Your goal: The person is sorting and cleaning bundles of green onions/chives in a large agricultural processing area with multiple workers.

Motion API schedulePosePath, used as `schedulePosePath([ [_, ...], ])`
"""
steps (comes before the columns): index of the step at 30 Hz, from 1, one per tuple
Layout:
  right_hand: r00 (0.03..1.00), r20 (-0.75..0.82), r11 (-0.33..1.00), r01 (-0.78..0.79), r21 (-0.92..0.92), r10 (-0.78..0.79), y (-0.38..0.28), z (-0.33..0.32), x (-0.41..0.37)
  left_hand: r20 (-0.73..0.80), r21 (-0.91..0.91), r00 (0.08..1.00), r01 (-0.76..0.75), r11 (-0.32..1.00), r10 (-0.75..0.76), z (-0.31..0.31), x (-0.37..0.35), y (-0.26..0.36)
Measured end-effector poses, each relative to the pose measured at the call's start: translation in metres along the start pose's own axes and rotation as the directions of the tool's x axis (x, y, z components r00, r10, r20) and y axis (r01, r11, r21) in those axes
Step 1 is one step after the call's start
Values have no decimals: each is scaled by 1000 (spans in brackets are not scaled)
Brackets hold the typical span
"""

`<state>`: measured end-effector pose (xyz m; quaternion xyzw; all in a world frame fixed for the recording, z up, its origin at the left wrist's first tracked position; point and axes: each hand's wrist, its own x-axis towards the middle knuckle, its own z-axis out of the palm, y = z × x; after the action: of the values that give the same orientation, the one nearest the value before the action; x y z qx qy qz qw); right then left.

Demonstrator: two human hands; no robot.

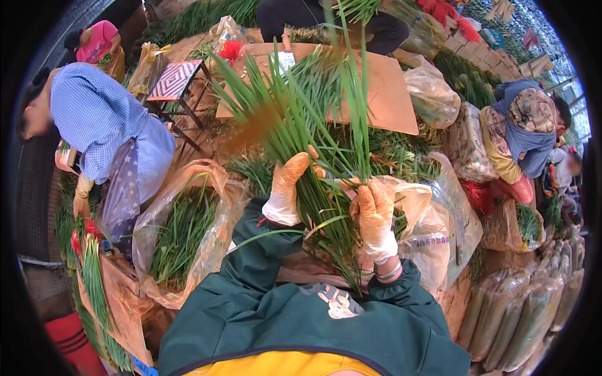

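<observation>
My left hand [290, 185], in a stained whitish glove, is closed round a thick bunch of long green chives [295, 141]. The leaves fan upward and away from me, while the lower ends hang toward my lap. To its right, my right hand [374, 216], gloved too, is closed on a few chive stalks [359, 113] that stand nearly upright. Beyond both hands, more chives [316, 81] lie spread on a brown board [392, 88]. A brown blur crosses in front of the bunch.
An open plastic bag [188, 219] of greens stands at left; crumpled bags [426, 235] lie at right. Packed clear sleeves [520, 307] stand lower right. A striped stool [177, 80] is far left. Several people work around, one in a blue checked top [100, 113] bending at left.
</observation>
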<state>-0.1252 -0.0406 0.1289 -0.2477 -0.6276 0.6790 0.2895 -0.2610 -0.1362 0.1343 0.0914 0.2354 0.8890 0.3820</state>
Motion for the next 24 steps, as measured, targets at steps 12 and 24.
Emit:
schedulePosePath([
  [12, 1000, 9, 998, 12, -59, -12, 8, -1, 0, -126, 155, 988, 109, 982, -89, -14, 2, 3],
  [24, 996, 76, 915, 81, -396, -56, 0, -14, 4, -246, -56, 966, 72, 996, -83, -17, 6, -8],
])
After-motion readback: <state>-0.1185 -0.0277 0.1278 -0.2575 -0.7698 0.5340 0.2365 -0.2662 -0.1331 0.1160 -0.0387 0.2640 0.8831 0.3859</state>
